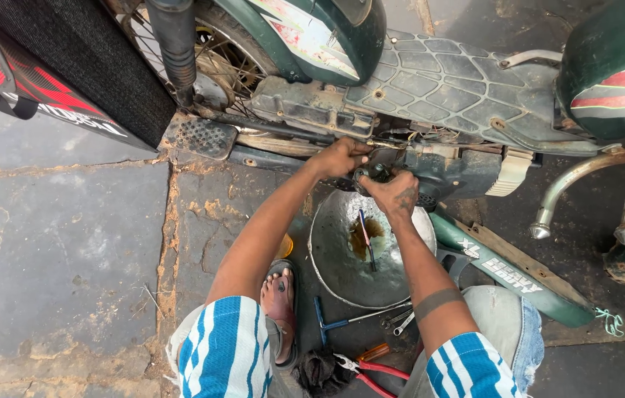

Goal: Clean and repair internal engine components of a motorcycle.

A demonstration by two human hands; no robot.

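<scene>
A person squats on the floor [69, 243] beside a green motorbike [460, 88] and reaches both arms up to its underside.

The left hand [338, 157] is curled around a small part at the bottom of the engine [445, 166]. Its fingers are bent in tight, but what they pinch is too small to make out. The right hand [395, 193] is also curled, and it grips a dark round part [375, 173] just below the engine. The two hands sit close together, almost touching, with the dark part between them.

Right under the hands stands a round metal pan [342, 258] on the floor. A little pool of brown oil [364, 234] lies in the pan, near its far edge. A thin tool [366, 239] with a red and blue handle rests in the oil.

At the near edge of the pan, a blue T-shaped wrench [327, 323] lies on the floor. Just beside it are some small silver wrenches [399, 320]. Closer to the person lie red-handled pliers [371, 370], next to a dark rag [320, 370].

The person's bare foot in a sandal [279, 306] is planted at the left of the pan. A long green panel [511, 273] lies on the floor at the right of the pan. A shiny exhaust pipe [592, 184] runs along the right side of the bike.
</scene>
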